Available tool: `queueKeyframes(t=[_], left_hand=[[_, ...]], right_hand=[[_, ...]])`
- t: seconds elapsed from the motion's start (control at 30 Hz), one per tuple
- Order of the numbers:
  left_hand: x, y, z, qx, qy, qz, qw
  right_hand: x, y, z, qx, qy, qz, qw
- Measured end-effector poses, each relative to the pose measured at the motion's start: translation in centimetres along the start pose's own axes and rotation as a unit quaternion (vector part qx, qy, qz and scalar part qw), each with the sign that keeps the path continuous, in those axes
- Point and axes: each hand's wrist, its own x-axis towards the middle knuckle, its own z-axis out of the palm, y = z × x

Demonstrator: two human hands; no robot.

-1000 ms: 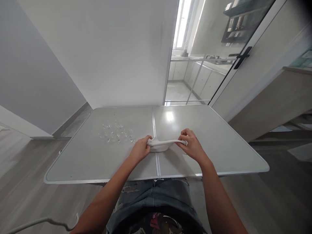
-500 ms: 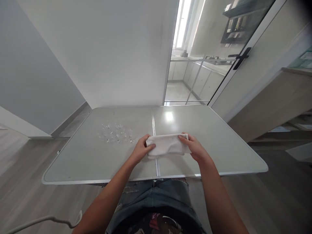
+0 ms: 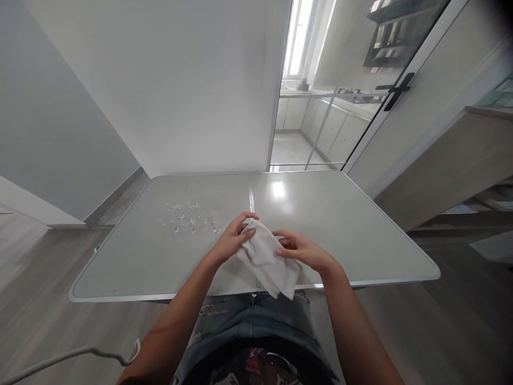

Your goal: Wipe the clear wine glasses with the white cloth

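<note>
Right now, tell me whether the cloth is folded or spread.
Folded, it seems: the cloth hangs layered from the left hand, its lower end showing two flaps.

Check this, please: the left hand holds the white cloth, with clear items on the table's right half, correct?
The head view shows the clear items on the table's left half, not its right; the left hand does hold the white cloth.

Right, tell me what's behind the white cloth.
Behind the cloth are the table, its middle seam and, at the lower end, the jeans. The cloth hides part of each; whether anything else lies there cannot be seen.
</note>
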Motion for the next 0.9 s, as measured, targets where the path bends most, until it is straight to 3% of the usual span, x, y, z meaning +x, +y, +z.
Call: queueKeyframes(t=[0.1,0.3,0.43,0.5,0.57,0.7,0.9], left_hand=[[0.8,-0.7,-0.2,0.007,0.048,-0.008,0.999],[1.2,-3.2,0.0,0.071,0.172,-0.033,0.982],[-0.1,-3.1,1.1,0.041,0.117,-0.053,0.991],[-0.5,-3.0,1.4,0.055,0.094,-0.033,0.994],[-0.8,-3.0,1.4,0.092,0.108,0.002,0.990],[-1.8,-2.8,1.2,0.203,0.200,0.062,0.956],[-4.6,-2.7,-0.4,0.345,0.329,0.130,0.869]], right_hand=[[0.7,0.5,1.4,0.013,0.029,-0.039,0.999],[0.7,0.9,2.5,0.086,0.109,-0.043,0.989],[0.7,0.7,2.5,0.008,0.133,-0.094,0.987],[0.8,0.7,2.4,-0.053,0.132,-0.110,0.984],[0.9,0.8,2.4,-0.105,0.141,-0.121,0.977],[1.0,1.1,2.3,-0.195,0.176,-0.135,0.955],[1.5,1.9,1.3,-0.289,0.274,-0.144,0.906]])
